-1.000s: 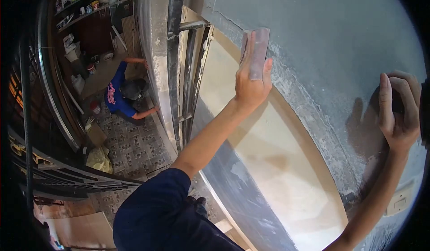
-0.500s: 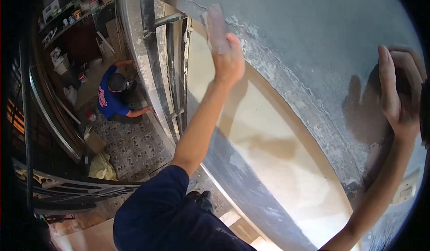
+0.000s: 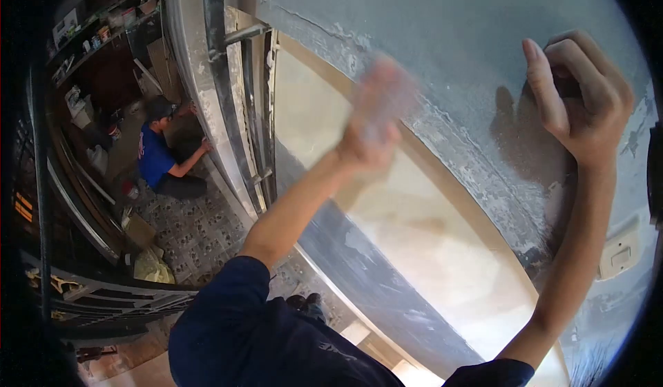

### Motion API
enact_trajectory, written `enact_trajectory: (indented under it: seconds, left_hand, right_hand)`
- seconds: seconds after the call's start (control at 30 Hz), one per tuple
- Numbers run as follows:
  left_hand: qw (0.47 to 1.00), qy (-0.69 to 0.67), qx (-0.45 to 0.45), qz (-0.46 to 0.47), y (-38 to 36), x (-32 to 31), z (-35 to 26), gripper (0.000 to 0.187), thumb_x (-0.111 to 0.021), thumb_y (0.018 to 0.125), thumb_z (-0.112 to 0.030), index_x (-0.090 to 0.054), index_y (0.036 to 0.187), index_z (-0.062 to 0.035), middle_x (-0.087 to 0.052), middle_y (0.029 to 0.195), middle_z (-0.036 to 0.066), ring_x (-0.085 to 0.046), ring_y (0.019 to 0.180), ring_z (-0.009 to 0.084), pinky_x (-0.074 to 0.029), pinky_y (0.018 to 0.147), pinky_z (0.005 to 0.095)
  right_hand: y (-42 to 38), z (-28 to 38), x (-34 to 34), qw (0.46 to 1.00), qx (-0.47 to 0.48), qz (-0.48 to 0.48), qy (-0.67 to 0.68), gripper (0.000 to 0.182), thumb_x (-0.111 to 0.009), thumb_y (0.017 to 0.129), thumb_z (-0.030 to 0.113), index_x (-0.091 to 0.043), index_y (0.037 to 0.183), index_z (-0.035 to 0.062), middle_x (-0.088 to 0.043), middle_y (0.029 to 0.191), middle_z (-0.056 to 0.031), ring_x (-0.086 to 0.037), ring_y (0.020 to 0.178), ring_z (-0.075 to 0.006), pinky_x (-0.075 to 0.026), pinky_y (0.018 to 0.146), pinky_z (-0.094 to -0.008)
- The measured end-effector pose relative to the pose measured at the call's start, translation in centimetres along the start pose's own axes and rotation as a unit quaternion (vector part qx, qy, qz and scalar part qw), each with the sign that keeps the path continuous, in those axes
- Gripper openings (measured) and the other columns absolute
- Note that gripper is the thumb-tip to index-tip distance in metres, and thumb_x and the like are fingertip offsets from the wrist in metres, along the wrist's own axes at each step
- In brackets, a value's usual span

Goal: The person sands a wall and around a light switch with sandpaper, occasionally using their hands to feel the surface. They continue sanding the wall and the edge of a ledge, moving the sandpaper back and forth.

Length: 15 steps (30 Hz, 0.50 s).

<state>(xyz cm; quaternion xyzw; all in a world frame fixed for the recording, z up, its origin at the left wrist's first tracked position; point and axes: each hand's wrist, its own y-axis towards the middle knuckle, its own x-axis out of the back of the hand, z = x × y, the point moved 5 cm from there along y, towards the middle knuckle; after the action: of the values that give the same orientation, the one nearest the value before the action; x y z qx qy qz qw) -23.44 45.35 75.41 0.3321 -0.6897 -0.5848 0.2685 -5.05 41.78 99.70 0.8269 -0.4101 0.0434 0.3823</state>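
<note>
Smeared by motion, my left hand [image 3: 371, 135] is closed round a flat pinkish-grey piece [image 3: 395, 97], its exact kind blurred. It overlaps the rough, patched edge of the grey wall [image 3: 456, 35], just above a cream panel [image 3: 428, 256]. To the right, my right hand [image 3: 587, 97] is raised close to the grey wall and casts a shadow on it. Its fingers are bent, its thumb stands apart, and nothing shows in its grasp.
A wall switch [image 3: 620, 252] is below my right hand. Metal bars [image 3: 219, 76] run beside the panel on the left. Beyond them a person in a blue shirt [image 3: 155, 159] crouches on the patterned tile floor [image 3: 207, 235]. Shelves [image 3: 103, 38] hold small containers.
My left hand has moved right and down along the wall's rough edge with the flat piece. My right hand appears further left and higher. The person beyond the bars has turned and raised their head.
</note>
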Motion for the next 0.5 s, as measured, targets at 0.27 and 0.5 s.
enact_trajectory:
  seconds: [0.27, 0.5]
  left_hand:
    - [0.974, 0.048, 0.199, -0.095, 0.3, 5.0, 8.6, 0.046, -0.038, 0.105, -0.035, -0.062, 0.116, 0.0026, -0.066, 0.111, 0.017, -0.06, 0.113, 0.0394, -0.042, 0.105, 0.0504]
    - [0.986, -0.032, -0.128, 0.104, -1.6, -2.2, -4.8, 0.048, -0.04, 0.103, -0.033, -0.057, 0.13, 0.0023, -0.058, 0.134, 0.021, -0.05, 0.13, 0.0382, -0.035, 0.112, 0.0478]
  right_hand:
    - [-0.5, 0.7, 1.0, 0.997, -0.008, -0.073, 0.022, 0.031, -0.078, 0.079, 0.014, -0.058, 0.057, 0.0052, -0.047, 0.052, -0.002, -0.044, 0.042, -0.0108, -0.032, 0.041, -0.0258]
    - [-0.8, 0.8, 0.7, 0.999, 0.004, -0.036, 0.033, 0.02, -0.076, 0.081, 0.001, -0.064, 0.065, -0.0012, -0.056, 0.059, -0.0037, -0.05, 0.047, -0.0071, -0.037, 0.044, -0.0209]
